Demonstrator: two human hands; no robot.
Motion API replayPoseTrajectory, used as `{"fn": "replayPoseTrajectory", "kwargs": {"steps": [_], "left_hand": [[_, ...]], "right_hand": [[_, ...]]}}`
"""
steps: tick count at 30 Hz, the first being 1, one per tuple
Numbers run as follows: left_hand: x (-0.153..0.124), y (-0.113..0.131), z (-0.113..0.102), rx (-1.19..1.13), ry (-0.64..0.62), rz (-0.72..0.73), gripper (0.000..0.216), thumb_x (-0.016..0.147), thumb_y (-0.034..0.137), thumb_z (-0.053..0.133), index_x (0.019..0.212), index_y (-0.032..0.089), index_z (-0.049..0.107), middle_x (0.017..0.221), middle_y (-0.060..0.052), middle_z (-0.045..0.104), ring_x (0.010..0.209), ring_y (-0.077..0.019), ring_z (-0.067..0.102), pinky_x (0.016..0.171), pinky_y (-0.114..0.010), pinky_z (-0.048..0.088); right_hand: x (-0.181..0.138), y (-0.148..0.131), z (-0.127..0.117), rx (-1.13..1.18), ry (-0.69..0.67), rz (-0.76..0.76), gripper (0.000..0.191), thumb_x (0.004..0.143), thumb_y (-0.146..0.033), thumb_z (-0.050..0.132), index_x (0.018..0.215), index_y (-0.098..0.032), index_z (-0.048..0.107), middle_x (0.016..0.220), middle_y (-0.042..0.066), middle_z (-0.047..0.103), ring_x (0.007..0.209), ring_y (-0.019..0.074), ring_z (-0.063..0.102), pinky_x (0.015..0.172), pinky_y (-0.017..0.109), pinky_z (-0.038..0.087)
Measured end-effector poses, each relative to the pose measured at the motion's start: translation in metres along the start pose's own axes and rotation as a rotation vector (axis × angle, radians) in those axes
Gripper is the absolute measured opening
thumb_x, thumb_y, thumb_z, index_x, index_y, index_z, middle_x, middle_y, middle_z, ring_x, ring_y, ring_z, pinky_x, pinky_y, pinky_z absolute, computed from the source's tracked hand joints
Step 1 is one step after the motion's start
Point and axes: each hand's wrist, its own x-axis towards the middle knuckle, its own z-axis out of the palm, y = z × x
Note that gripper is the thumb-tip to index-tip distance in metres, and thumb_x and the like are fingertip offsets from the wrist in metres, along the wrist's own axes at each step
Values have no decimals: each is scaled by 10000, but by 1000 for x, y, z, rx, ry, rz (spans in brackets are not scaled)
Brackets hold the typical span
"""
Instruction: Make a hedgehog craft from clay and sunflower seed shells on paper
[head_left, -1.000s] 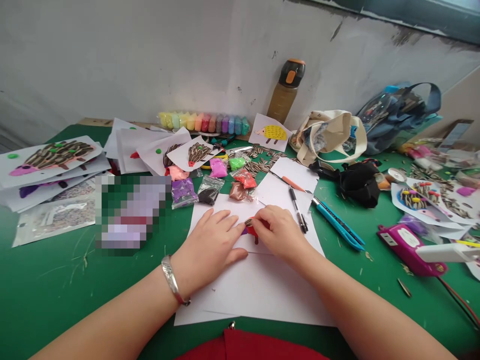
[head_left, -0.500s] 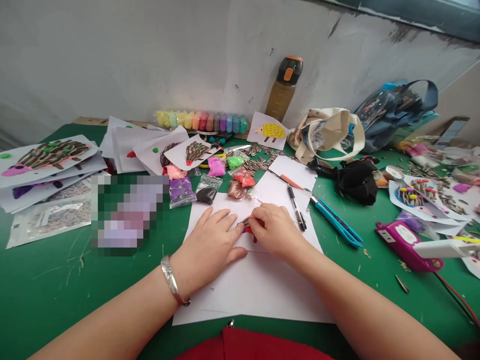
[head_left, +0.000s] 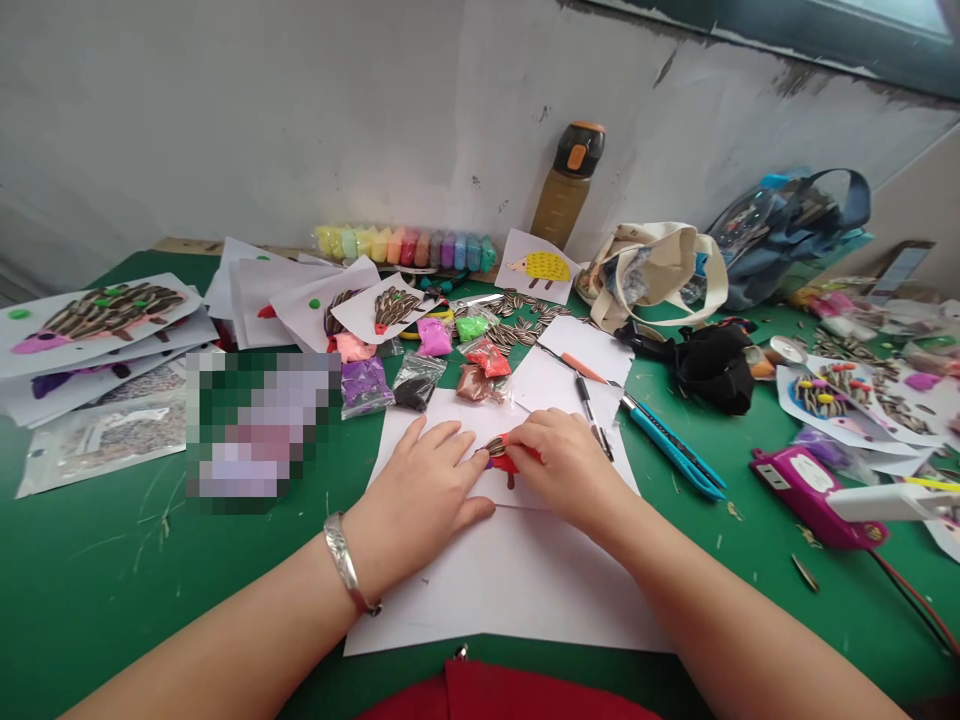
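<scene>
My left hand (head_left: pixel 429 480) lies flat with its fingers spread on white paper (head_left: pixel 495 580), its index fingertip at the edge of a small clay hedgehog (head_left: pixel 498 452). That hedgehog has a red body, a bit of purple, a brown leg and sunflower seeds set in it. On its right side, my right hand (head_left: pixel 561 462) has curled, pinched fingers touching the red clay. Whatever is between those fingertips is hidden. A black pen (head_left: pixel 594 415) lies just beyond the right hand, beside an orange-handled tool (head_left: pixel 576 363) and a blue utility knife (head_left: pixel 673 445).
Bags of purple clay (head_left: pixel 364 386), black clay (head_left: pixel 415 385) and red clay (head_left: pixel 489 357) lie ahead. Loose sunflower seeds (head_left: pixel 525 318) are behind them. Finished hedgehog sheets (head_left: pixel 105 315) are stacked left. A magenta glue gun (head_left: pixel 814 495) lies right; a bottle (head_left: pixel 566 190) stands by the wall.
My right hand has shifted slightly right, and its fingers have tilted lower, so more of the red clay and seeds shows. The left hand stays in place.
</scene>
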Motion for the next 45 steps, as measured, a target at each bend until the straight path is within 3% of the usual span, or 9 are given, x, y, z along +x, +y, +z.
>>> {"fn": "replayPoseTrajectory", "kwargs": {"steps": [8,13,16,19,27,36,40,42,45], "left_hand": [[-1,-1,3,-14,-7,-18,322,909,389,627,1153,179,632,1183,-108,621,1212,-319,488,1067,-539,324],[0,1,-1,-19,-30,-27,293,911,382,617,1115,173,642,1164,-114,624,1178,-323,509,1048,-542,352],[-1,1,-3,-33,-35,-29,306,909,380,617,1127,166,637,1173,-119,624,1189,-330,509,1050,-548,356],[-3,0,-2,-40,-32,-36,355,913,377,613,1198,165,615,1234,-129,617,1237,-346,488,1069,-568,336],[-7,-3,7,-63,-7,-47,405,922,368,605,1276,173,581,1289,-129,611,1292,-349,463,1100,-604,301],[-7,-1,3,-50,-17,-41,394,932,365,591,1271,165,576,1264,-131,620,1273,-327,479,1111,-578,299],[-6,-1,3,-45,-19,-38,378,925,358,602,1240,150,584,1225,-130,631,1238,-325,500,1104,-567,302],[-5,-1,2,-50,-13,-31,373,919,352,609,1233,151,580,1193,-122,636,1208,-318,513,1092,-552,315],[-4,-1,1,-61,8,-17,417,909,349,624,1268,155,543,1166,-107,638,1174,-308,524,1066,-539,336]], "right_hand": [[1,1,10,7,-3,-10,316,924,-174,500,668,-211,682,771,31,632,813,175,545,741,317,296],[10,9,-7,23,47,-2,246,907,-204,528,734,-219,701,783,25,646,785,169,556,720,294,338],[34,19,-28,-73,140,55,253,909,-212,496,781,-225,714,815,31,667,800,180,571,716,291,353],[70,32,-40,-290,112,143,291,911,-200,447,878,-239,733,896,47,697,838,200,579,695,292,351],[132,55,-22,-435,94,206,258,867,-144,469,823,-206,716,911,94,713,872,233,594,704,315,320],[125,45,-15,-493,91,95,234,811,-40,494,919,-153,668,951,149,667,960,274,586,774,358,331],[104,35,-25,-438,132,131,258,909,-101,410,1015,-165,636,906,115,670,822,235,607,673,324,354],[81,28,-30,-355,143,119,277,972,-186,362,1058,-206,624,888,64,680,777,199,609,663,298,383],[35,15,-31,76,200,31,212,952,-249,457,1063,-246,637,794,-4,677,716,162,605,670,269,427]]}}
